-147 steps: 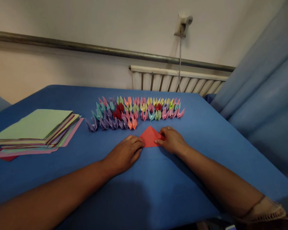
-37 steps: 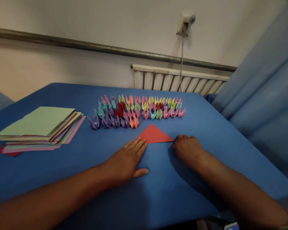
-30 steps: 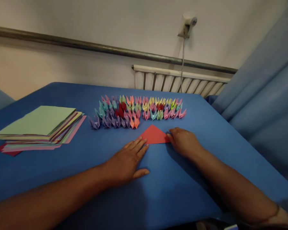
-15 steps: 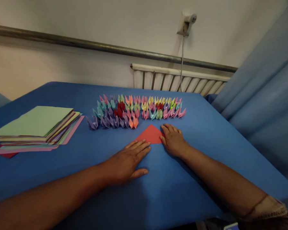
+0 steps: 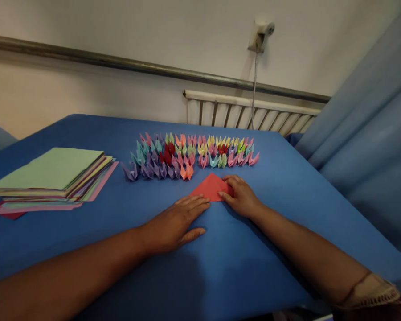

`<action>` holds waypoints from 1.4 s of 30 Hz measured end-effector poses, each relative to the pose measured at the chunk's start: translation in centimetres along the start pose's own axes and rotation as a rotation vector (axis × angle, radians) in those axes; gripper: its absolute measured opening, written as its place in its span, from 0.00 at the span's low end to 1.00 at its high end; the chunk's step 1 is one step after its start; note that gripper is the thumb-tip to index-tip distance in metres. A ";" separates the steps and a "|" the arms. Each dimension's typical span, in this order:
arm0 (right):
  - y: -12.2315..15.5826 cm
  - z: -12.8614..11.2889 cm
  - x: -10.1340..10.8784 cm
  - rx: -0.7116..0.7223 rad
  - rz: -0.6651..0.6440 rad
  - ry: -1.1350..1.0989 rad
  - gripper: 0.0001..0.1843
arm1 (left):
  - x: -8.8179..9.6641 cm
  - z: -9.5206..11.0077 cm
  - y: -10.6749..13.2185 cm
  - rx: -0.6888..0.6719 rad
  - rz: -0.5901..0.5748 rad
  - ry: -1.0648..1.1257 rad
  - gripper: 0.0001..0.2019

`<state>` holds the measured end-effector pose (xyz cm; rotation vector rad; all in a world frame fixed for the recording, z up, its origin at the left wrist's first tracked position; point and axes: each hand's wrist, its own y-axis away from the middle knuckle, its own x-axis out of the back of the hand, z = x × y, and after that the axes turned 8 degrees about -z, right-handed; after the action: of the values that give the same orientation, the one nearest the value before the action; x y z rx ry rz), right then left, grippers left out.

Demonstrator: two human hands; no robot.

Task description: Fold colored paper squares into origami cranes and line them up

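Observation:
A red sheet of origami paper (image 5: 211,187), folded to a triangle with its point away from me, lies on the blue table. My left hand (image 5: 177,223) rests flat on its left corner, fingers stretched out and thumb apart. At the right corner, my right hand (image 5: 240,196) pinches the paper between thumb and curled fingers; that corner is partly hidden under the hand. Just beyond the triangle stand several rows of small folded paper cranes (image 5: 160,169) in purple, teal, red, pink, yellow and green.
A stack of coloured paper sheets (image 5: 50,169), pale green on top, lies at the left of the blue table (image 5: 280,187). Behind are a wall with a metal rail (image 5: 137,66), a radiator (image 5: 227,98) and a plugged-in cord (image 5: 255,84). A blue curtain (image 5: 364,129) hangs at the right.
My right hand's fingers have curled in and its thumb has moved left onto the red paper, gripping the right corner. The left hand stays flat in nearly the same place.

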<state>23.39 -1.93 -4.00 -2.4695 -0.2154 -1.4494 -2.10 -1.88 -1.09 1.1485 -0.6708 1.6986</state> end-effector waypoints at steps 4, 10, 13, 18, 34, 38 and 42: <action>0.6 -0.8 0.9 0.195 0.081 -0.039 0.06 | 0.0 -0.1 0.0 0.050 0.166 0.072 0.29; 2.3 -3.8 2.3 0.503 -0.104 0.117 0.12 | -0.1 0.0 0.1 0.071 0.238 0.078 0.31; 2.8 -4.3 2.5 0.559 -0.146 0.076 0.14 | -0.2 -0.2 0.1 0.060 0.231 0.039 0.24; 2.0 -2.8 2.4 0.360 0.019 -0.279 0.17 | -0.2 -0.4 0.1 0.016 0.226 -0.013 0.19; 0.0 1.0 -0.3 -0.181 -0.080 -0.279 0.26 | 0.0 -1.1 -0.5 0.062 0.308 -0.083 0.19; 0.4 0.3 0.4 -0.054 -0.001 -0.077 0.26 | 0.4 -0.3 -0.5 0.004 0.312 -0.239 0.15; 0.9 -0.8 1.0 0.220 -0.060 -0.111 0.20 | 0.2 -0.8 -0.8 -0.009 0.297 -0.226 0.09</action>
<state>23.46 -3.09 -2.86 -2.3827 -0.4503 -1.2377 -1.70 -0.76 -1.27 1.2961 -1.0312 1.8221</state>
